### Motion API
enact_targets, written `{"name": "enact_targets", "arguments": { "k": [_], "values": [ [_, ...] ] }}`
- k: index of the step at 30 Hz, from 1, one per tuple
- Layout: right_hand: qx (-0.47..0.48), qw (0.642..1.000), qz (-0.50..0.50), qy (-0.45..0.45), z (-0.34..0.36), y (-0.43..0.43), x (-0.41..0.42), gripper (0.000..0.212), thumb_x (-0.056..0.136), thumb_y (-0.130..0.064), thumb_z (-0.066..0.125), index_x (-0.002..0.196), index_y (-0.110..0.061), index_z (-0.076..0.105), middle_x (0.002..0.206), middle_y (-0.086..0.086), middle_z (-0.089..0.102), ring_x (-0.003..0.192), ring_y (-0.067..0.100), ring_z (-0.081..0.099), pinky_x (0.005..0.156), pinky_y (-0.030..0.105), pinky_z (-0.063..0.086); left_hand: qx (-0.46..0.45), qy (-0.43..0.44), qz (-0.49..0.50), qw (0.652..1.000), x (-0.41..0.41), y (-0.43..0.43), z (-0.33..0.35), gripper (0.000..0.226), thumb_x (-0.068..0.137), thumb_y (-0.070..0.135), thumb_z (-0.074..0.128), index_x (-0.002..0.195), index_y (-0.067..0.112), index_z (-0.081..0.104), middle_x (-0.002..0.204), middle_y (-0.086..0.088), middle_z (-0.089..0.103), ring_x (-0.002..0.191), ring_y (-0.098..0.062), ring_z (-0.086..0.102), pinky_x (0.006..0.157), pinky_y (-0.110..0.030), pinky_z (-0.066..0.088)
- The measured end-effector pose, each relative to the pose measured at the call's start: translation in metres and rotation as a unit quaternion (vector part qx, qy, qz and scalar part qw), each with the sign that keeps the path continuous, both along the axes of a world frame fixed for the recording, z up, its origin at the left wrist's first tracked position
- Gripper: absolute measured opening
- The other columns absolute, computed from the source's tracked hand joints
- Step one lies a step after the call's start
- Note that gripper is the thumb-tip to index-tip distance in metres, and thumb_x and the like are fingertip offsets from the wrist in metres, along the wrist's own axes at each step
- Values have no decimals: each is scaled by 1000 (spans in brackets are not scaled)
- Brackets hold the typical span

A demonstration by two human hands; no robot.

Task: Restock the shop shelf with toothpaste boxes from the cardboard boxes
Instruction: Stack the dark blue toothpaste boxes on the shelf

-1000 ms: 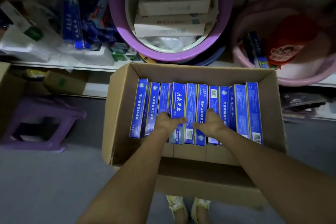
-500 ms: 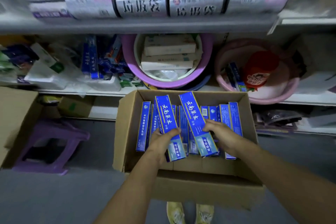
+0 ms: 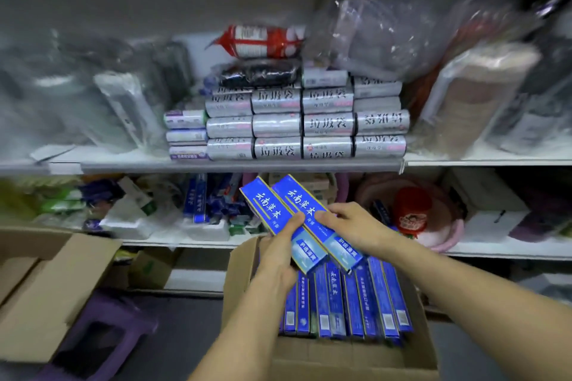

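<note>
Two blue toothpaste boxes are held side by side above the open cardboard box point(image 3: 244, 272). My left hand point(image 3: 278, 260) grips the left toothpaste box point(image 3: 266, 210) near its lower end. My right hand point(image 3: 349, 226) grips the right toothpaste box point(image 3: 303, 201) from the right side. Both boxes tilt up and to the left, toward the lower shelf point(image 3: 185, 243). Several more blue toothpaste boxes point(image 3: 349, 300) stand on edge inside the cardboard box.
Silver rolls point(image 3: 303, 127) are stacked on the middle shelf point(image 3: 216, 165), with plastic-wrapped goods either side. The lower shelf holds blue packets point(image 3: 198, 201), a pink basin point(image 3: 445, 235) and a red pack point(image 3: 411, 210). Another cardboard box point(image 3: 46, 288) and a purple stool point(image 3: 102, 337) stand left.
Both hands have lifted the two toothpaste boxes out of the cardboard box and brought them together. The view has tilted upward, bringing the middle shelf into sight.
</note>
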State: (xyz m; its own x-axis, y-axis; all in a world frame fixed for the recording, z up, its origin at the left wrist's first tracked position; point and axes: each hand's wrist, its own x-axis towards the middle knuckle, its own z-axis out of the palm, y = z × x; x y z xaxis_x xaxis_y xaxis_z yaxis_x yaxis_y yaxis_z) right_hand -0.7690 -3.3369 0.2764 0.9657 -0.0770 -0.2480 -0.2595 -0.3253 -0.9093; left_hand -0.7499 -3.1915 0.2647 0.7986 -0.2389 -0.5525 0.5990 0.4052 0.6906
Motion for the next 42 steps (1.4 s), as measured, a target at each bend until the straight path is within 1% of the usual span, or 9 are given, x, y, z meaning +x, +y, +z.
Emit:
{"name": "enact_targets", "arguments": {
  "k": [5, 9, 13, 18, 22, 25, 29, 38, 42],
  "values": [
    [-113, 990, 72, -33, 67, 11, 8, 75, 59, -46, 85, 117, -21, 45, 108, 0, 65, 81, 13, 68, 66, 36, 57, 34, -65, 110, 991, 20, 20, 57, 42, 76, 3, 77, 115, -5, 62, 100, -21, 71, 66, -28, 69, 68, -45, 59],
    [-205, 966, 139, -68, 119, 17, 19, 53, 63, -37, 80, 105, -22, 50, 94, -4, 65, 73, 13, 67, 59, 37, 58, 15, -113, 137, 984, 33, 31, 99, 42, 76, 2, 77, 114, -3, 62, 102, -21, 71, 84, -34, 69, 80, -51, 57],
    [-262, 943, 121, -163, 173, 12, 39, 29, 75, -23, 70, 99, -23, 53, 85, -5, 61, 63, 9, 56, 52, 19, 47, -2, -160, 137, 978, 53, 39, 135, 21, 81, 9, 74, 97, 6, 62, 79, -12, 71, 64, -25, 68, 69, -39, 58],
    [-295, 915, 148, -231, 236, -17, 68, 40, 71, -32, 70, 109, -27, 57, 96, -1, 64, 71, 12, 60, 63, 31, 54, 3, -213, 157, 964, 75, 50, 189, 8, 89, 17, 63, 92, 12, 56, 75, -9, 63, 53, -20, 64, 50, -28, 55],
    [-321, 884, 156, -304, 282, -39, 90, 44, 72, -29, 72, 112, -29, 54, 99, -5, 63, 79, 12, 62, 70, 31, 53, -95, -271, 160, 945, 85, 43, 237, 13, 93, 13, 45, 90, 9, 57, 91, -13, 66, 77, -25, 67, 74, -37, 53],
    [-337, 865, 147, -340, 317, -55, 103, 46, 74, -30, 72, 115, -29, 52, 100, -6, 63, 82, 16, 62, 74, 36, 53, -84, -306, 166, 934, 97, 31, 267, 17, 94, 17, 45, 104, 7, 57, 97, -12, 68, 89, -27, 67, 71, -37, 55],
    [-384, 827, 130, -390, 363, -77, 127, 49, 67, -46, 66, 111, -34, 49, 100, -8, 61, 83, 14, 60, 77, 38, 52, -30, -331, 182, 925, 117, 11, 297, 15, 97, 26, 53, 105, 14, 58, 82, -6, 69, 63, -19, 67, 60, -28, 49],
    [-485, 786, 31, -381, 422, -104, 209, 50, 77, -33, 69, 121, -27, 45, 106, -3, 59, 87, 22, 51, 73, 32, 39, -46, -373, 187, 908, 174, -6, 346, 14, 95, 23, 58, 95, 9, 58, 92, -10, 69, 73, -20, 70, 68, -46, 58],
    [-508, 785, 20, -355, 426, -97, 255, 48, 78, -30, 69, 120, -24, 45, 110, 2, 63, 86, 22, 52, 71, 31, 40, -30, -387, 176, 904, 199, -10, 354, 14, 93, 24, 60, 94, 10, 59, 86, -8, 70, 72, -20, 70, 59, -47, 60]
  ]
}}
